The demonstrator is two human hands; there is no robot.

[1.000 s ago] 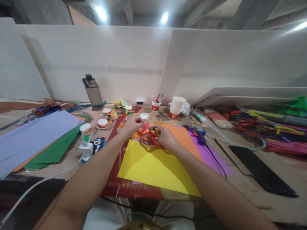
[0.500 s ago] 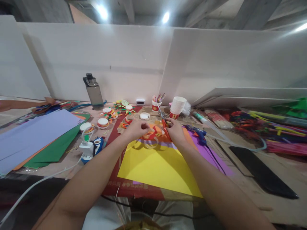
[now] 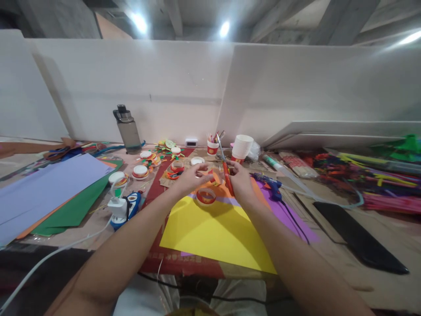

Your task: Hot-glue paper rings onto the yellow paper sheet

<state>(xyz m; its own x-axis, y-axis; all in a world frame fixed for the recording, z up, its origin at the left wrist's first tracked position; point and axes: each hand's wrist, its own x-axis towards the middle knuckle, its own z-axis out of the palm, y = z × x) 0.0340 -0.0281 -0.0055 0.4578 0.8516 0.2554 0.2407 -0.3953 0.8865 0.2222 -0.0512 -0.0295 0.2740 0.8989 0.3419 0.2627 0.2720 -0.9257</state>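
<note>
My right hand [image 3: 240, 177] grips a pair of scissors [image 3: 227, 175] by the orange-red handles, blades pointing up and away. My left hand [image 3: 194, 179] is open, its thumb and fingers apart. A small orange piece [image 3: 215, 177] is close to its fingertips; whether they touch it I cannot tell. Just below, a red and white ring cut from a paper cup [image 3: 206, 197] rests on the yellow paper [image 3: 217, 232]. Orange and purple sheets lie partly under the yellow one.
A blue glue gun [image 3: 272, 186] and a black phone-like slab [image 3: 360, 237] lie at right. Stacked paper cups [image 3: 242, 145] and a cup of pencils [image 3: 212, 147] stand behind. A power strip [image 3: 131, 206], coloured sheets [image 3: 55, 193] and a bottle [image 3: 127, 134] are at left.
My left fingers have spread apart, away from the red strip they were at. The cup ring now sits on the yellow paper. The scissors have tipped more upright.
</note>
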